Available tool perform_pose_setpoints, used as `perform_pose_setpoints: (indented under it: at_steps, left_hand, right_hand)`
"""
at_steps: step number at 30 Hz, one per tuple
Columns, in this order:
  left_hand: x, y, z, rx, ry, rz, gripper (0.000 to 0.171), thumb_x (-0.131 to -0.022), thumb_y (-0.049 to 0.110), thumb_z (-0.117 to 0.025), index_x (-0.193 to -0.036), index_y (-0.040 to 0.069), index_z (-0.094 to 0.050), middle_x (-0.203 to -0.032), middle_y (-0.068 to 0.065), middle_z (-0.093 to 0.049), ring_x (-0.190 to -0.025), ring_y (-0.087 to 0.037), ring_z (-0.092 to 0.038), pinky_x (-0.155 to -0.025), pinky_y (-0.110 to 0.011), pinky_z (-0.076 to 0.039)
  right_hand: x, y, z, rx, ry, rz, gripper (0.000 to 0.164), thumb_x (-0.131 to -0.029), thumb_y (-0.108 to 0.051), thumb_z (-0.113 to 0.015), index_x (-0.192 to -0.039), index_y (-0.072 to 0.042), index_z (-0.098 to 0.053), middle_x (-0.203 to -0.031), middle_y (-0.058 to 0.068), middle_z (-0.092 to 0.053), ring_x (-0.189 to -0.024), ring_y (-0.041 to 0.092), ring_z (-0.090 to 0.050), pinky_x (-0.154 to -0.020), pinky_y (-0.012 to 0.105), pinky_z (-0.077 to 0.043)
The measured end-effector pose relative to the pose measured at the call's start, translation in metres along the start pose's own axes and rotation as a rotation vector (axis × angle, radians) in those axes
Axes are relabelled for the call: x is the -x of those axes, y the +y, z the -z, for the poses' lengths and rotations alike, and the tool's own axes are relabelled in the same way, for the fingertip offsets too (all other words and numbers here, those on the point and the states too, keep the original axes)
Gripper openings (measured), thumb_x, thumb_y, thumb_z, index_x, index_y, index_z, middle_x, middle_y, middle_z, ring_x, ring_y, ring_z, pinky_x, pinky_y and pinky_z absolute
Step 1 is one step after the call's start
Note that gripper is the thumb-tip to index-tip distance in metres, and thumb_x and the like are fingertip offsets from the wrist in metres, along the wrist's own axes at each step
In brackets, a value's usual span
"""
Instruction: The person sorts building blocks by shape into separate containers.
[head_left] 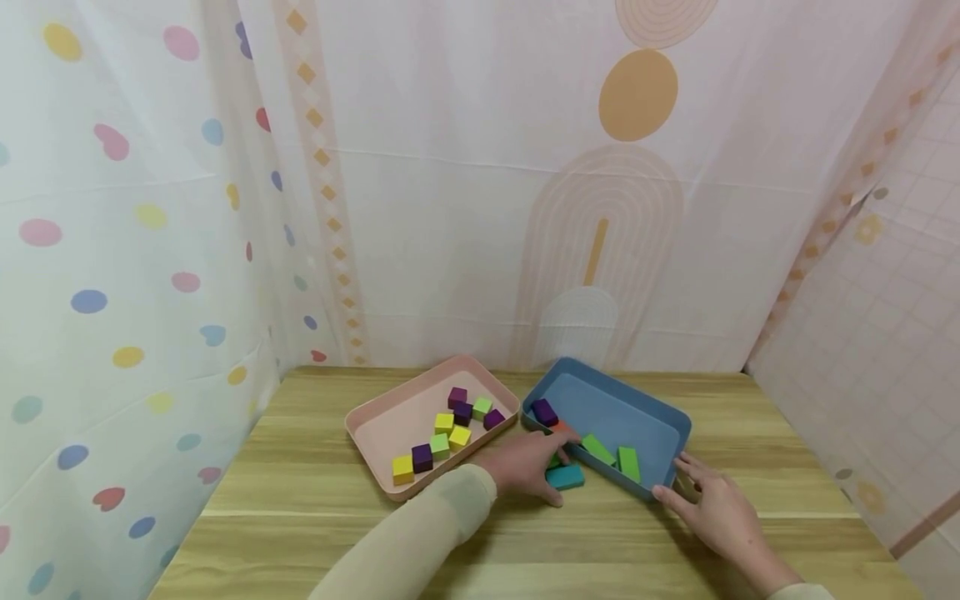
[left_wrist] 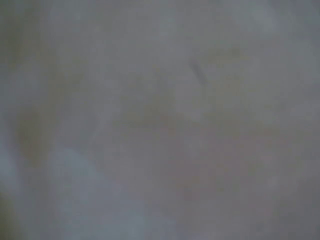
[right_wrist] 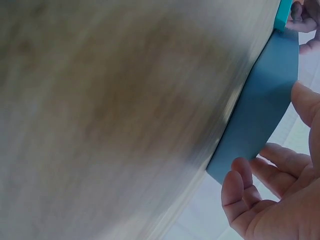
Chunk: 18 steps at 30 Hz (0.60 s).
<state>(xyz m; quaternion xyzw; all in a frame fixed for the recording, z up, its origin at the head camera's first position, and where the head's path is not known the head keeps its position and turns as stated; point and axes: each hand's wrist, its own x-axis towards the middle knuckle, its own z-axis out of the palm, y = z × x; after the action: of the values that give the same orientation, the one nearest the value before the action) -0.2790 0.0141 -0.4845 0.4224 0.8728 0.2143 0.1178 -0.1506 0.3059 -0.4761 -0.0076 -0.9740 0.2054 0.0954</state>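
Note:
My left hand [head_left: 525, 467] reaches across the near left side of the blue tray [head_left: 622, 392], fingers spread over several blocks. Its fingertips lie by an orange block [head_left: 560, 427], partly hidden, and its thumb is beside a teal block [head_left: 566, 477] on the table. A green block [head_left: 555, 460] shows only partly under the fingers. At the tray's near right corner, my right hand [head_left: 720, 508] holds the walls between thumb and fingers. The right wrist view shows the tray's outer wall [right_wrist: 260, 100] against that thumb and fingertips. The left wrist view is too blurred to read.
Left of the blue tray stands a pink tray [head_left: 367, 408] with several yellow, purple and light green cubes. Inside the blue tray lie a purple block [head_left: 544, 412] and two green blocks [head_left: 628, 463]. A patterned curtain [head_left: 450, 250] hangs behind the wooden table [head_left: 300, 517].

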Motion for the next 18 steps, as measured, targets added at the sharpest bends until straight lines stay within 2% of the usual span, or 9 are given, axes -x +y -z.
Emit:
perform_pose_setpoints:
  at_steps: [5, 11, 15, 18]
  left_hand:
    - [0.003, 0.002, -0.002, 0.018, 0.052, -0.003, 0.09, -0.074, 0.033, -0.09, -0.148, 0.023, -0.04, -0.096, 0.021, -0.063, -0.094, -0.001, -0.056, -0.091, -0.025, -0.048]
    - [0.006, 0.005, -0.002, 0.105, 0.08, -0.014, 0.086, -0.075, 0.027, -0.089, -0.147, 0.021, -0.042, -0.094, 0.02, -0.063, -0.088, 0.003, -0.058, -0.087, -0.022, -0.049]
    - [0.005, 0.012, 0.008, 0.172, 0.114, -0.027, 0.085, -0.077, 0.024, -0.088, -0.148, 0.019, -0.042, -0.093, 0.019, -0.064, -0.089, 0.002, -0.059, -0.09, -0.023, -0.048]
    - [0.003, 0.017, 0.02, 0.228, 0.157, -0.01, 0.08, -0.078, 0.024, -0.088, -0.146, 0.017, -0.046, -0.097, 0.016, -0.067, -0.093, -0.001, -0.06, -0.091, -0.024, -0.049]
  right_hand:
    - [0.001, -0.001, 0.0, 0.003, 0.005, 0.006, 0.082, -0.085, -0.06, -0.069, -0.133, 0.006, -0.058, -0.141, 0.024, -0.051, -0.099, 0.038, -0.066, -0.073, 0.051, -0.055]
    - [0.002, -0.002, 0.0, 0.008, -0.008, 0.001, 0.082, -0.086, -0.059, -0.069, -0.134, 0.006, -0.057, -0.142, 0.025, -0.05, -0.1, 0.039, -0.066, -0.074, 0.052, -0.055]
    - [0.001, -0.001, 0.0, 0.008, -0.002, -0.003, 0.083, -0.085, -0.06, -0.069, -0.134, 0.006, -0.057, -0.142, 0.025, -0.05, -0.1, 0.039, -0.066, -0.073, 0.052, -0.055]
    - [0.001, -0.002, 0.0, 0.009, -0.003, -0.003, 0.083, -0.085, -0.06, -0.069, -0.134, 0.006, -0.057, -0.142, 0.025, -0.05, -0.1, 0.039, -0.066, -0.073, 0.052, -0.055]
